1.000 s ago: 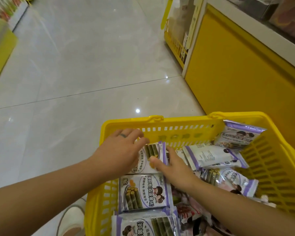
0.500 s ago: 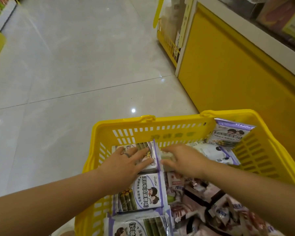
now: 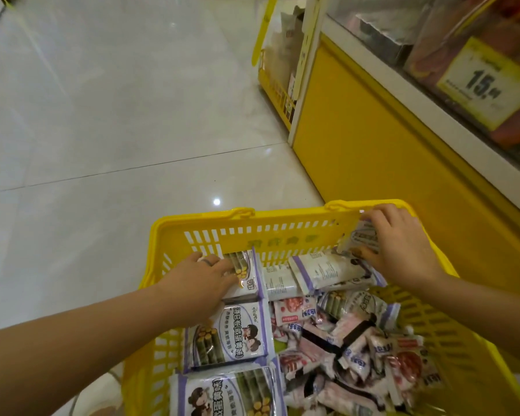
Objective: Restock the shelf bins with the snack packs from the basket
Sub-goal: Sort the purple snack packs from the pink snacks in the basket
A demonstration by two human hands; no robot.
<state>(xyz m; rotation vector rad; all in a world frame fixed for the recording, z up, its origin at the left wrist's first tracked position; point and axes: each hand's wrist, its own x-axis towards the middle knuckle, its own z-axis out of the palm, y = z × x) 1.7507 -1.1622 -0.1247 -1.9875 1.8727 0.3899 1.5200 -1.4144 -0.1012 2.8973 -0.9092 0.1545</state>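
Snack packs (image 3: 228, 334) lie loose in the yellow basket (image 3: 282, 228), none yet shelved. Left hand (image 3: 201, 280) rests flat, fingers straight, on a purple-edged pack (image 3: 248, 276), apparently steadying that row. Right hand (image 3: 400, 244) grips an upright pack (image 3: 362, 238) against the far wall, fingers clamped over it, thumb beneath, evidently for lifting. Beyond: pale tiled floor (image 3: 102, 115); shelf bins (image 3: 382, 31) above a yellow base (image 3: 373, 130), to the right.

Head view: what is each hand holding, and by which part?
Right hand pinches a purple-white snack pack at the basket's far right corner, by its right end. Left hand rests flat on another pack; no grip visible.
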